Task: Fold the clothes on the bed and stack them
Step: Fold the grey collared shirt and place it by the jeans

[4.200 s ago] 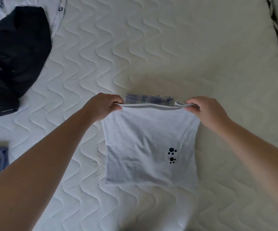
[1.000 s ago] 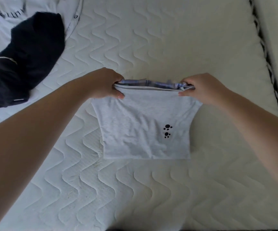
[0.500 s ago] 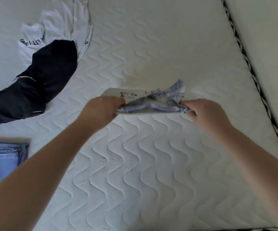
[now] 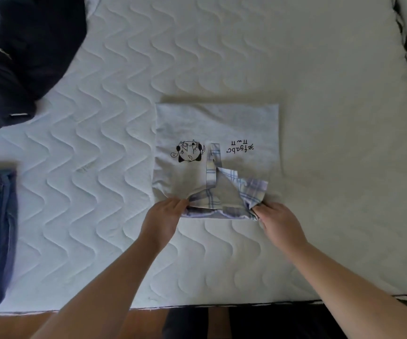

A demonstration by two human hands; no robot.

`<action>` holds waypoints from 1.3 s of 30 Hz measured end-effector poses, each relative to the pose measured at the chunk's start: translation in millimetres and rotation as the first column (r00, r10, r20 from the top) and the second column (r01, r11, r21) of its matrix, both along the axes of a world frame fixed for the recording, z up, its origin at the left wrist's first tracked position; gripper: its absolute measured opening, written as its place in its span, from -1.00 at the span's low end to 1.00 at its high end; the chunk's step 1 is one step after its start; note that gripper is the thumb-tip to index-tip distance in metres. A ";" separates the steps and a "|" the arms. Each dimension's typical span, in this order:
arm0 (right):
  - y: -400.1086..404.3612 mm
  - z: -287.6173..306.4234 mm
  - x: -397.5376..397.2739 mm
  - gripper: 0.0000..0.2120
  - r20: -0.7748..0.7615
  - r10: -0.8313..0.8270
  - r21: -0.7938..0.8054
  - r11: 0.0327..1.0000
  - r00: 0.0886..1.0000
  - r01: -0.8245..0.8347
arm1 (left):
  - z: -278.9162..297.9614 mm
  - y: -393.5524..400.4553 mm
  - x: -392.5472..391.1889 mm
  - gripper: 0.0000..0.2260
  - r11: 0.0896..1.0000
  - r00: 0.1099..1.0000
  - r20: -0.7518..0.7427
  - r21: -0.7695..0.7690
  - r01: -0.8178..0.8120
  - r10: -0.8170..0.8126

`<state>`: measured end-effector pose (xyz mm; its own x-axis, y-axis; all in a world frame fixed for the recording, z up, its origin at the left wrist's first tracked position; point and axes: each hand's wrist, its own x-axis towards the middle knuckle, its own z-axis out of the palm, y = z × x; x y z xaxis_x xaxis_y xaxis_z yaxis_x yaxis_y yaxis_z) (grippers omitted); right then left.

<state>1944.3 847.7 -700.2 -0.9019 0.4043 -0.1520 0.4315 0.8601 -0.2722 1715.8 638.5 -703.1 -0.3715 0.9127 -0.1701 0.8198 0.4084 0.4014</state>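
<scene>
Flipped since a half-second ago, the folded shirt (image 4: 216, 152) now lies print-up mid-bed (image 4: 295, 69). Left hand (image 4: 165, 216) and right hand (image 4: 277, 220) pinch its 6 o'clock collar corners. Light, limp cloth; judged best held at corners.

Single head view looks steeply down, close over the bed (image 4: 222, 57).

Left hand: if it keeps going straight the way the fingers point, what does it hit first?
The left hand points up and right, away from the person, already gripping the plaid collar. Going on, it would probably slide across the folded grey shirt; depth is unclear.
</scene>
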 end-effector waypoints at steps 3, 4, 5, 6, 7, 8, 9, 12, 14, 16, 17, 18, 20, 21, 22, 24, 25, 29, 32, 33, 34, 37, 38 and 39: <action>-9.8 -10.9 11.6 -0.65 0.015 0.023 0.060 0.998 1.000 -0.024 | -5.1 -9.8 12.9 -0.59 1.000 1.000 0.009 -0.016 -0.015 0.015; -11.7 -13.1 13.5 -0.69 0.047 0.035 0.078 0.996 0.998 -0.038 | -8.1 -12.3 16.4 -0.57 1.000 1.000 -0.009 -0.021 -0.005 0.005; -14.2 -15.1 15.4 -0.69 0.097 0.047 0.089 0.994 0.994 -0.055 | -11.7 -13.9 19.7 -0.53 0.999 0.999 -0.029 -0.046 0.015 -0.017; -18.4 -17.0 18.3 -0.66 0.162 0.059 0.090 0.993 0.985 -0.074 | -15.1 -16.9 23.7 -0.49 0.995 0.998 -0.038 -0.094 0.039 -0.043; -23.0 -19.0 21.6 -0.60 0.227 0.065 0.075 0.994 0.972 -0.084 | -18.0 -20.1 27.7 -0.46 0.986 0.998 -0.026 -0.158 0.054 -0.059; -27.0 -20.6 24.7 -0.54 0.269 0.060 0.055 0.995 0.961 -0.077 | -20.5 -22.9 31.9 -0.44 0.973 0.998 -0.006 -0.222 0.061 -0.064; -30.7 -20.9 27.2 -0.49 0.289 0.051 0.026 0.998 0.956 -0.061 | -21.9 -25.4 35.7 -0.42 0.957 0.998 0.014 -0.283 0.062 -0.060; -36.7 -19.3 26.7 -0.49 0.268 -0.029 -0.086 0.995 0.963 0.053 | -23.0 -29.1 41.4 -0.38 0.944 0.999 0.026 -0.325 0.050 -0.043; -36.5 -17.2 20.0 -0.55 0.192 -0.158 -0.159 0.969 0.968 0.190 | -17.4 -23.5 43.3 -0.39 0.963 0.999 -0.003 -0.268 0.033 -0.035; -34.9 -14.8 8.1 -0.54 0.119 -0.287 -0.231 0.923 0.950 0.308 | -16.6 -12.5 45.6 -0.41 0.982 0.999 -0.045 -0.186 0.018 -0.027; -34.1 -13.8 1.2 -0.51 0.099 -0.322 -0.266 0.903 0.941 0.337 | -16.9 -5.9 46.8 -0.42 0.987 0.998 -0.055 -0.159 0.016 -0.025; -33.7 -13.1 -5.9 -0.50 0.089 -0.342 -0.296 0.888 0.936 0.352 | -17.2 0.7 48.7 -0.45 0.990 0.998 -0.060 -0.140 0.023 -0.031; -34.1 -12.8 -19.1 -0.57 0.068 -0.360 -0.330 0.872 0.930 0.361 | -19.1 12.3 52.2 -0.56 0.994 0.995 -0.073 -0.096 0.054 -0.061; -35.0 -13.2 -24.1 -0.67 0.037 -0.373 -0.342 0.867 0.927 0.362 | -19.9 16.8 53.2 -0.62 0.995 0.994 -0.078 -0.081 0.066 -0.072; -36.2 -13.8 -28.1 -0.77 0.002 -0.394 -0.362 0.856 0.919 0.368 | -20.3 20.4 53.6 -0.67 0.995 0.995 -0.072 -0.075 0.068 -0.074; -38.7 -14.5 -33.2 -0.86 -0.025 -0.457 -0.440 0.803 0.889 0.401 | -20.0 24.6 53.6 -0.76 0.996 0.997 -0.041 -0.062 0.059 -0.062; -39.3 -15.3 -34.2 -0.85 -0.017 -0.491 -0.488 0.764 0.871 0.422 | -19.9 25.7 53.3 -0.80 0.997 0.998 -0.026 -0.051 0.052 -0.053; -43.7 -15.7 -30.9 -0.87 0.031 -0.650 -0.562 0.617 0.759 0.551 | -21.0 26.0 54.2 -0.90 0.999 0.996 0.082 -0.012 0.038 -0.037; -45.2 -16.6 -24.3 -0.86 -0.006 -0.782 -0.565 0.517 0.623 0.643 | -24.7 22.8 53.9 -0.88 0.997 0.990 0.126 -0.030 0.069 -0.065; -44.8 -16.5 -22.6 -0.82 -0.005 -0.825 -0.592 0.458 0.566 0.663 | -26.6 22.1 53.1 -0.86 0.996 0.989 0.127 -0.039 0.077 -0.071; -43.9 -15.3 -21.9 -0.78 -0.002 -0.861 -0.633 0.395 0.509 0.666 | -28.7 21.6 52.0 -0.84 0.995 0.988 0.132 -0.049 0.082 -0.075; -43.4 -15.8 -18.8 -0.70 0.017 -0.873 -0.661 0.356 0.487 0.661 | -33.2 24.0 48.5 -0.79 0.993 0.985 0.154 -0.067 0.093 -0.082; -44.5 -17.5 -17.1 -0.67 0.022 -0.855 -0.642 0.385 0.518 0.663 | -33.6 25.2 47.6 -0.77 0.992 0.984 0.153 -0.073 0.101 -0.089; -46.1 -18.7 -15.8 -0.67 0.016 -0.830 -0.624 0.427 0.558 0.654 | -33.8 26.5 46.8 -0.75 0.991 0.984 0.149 -0.079 0.112 -0.099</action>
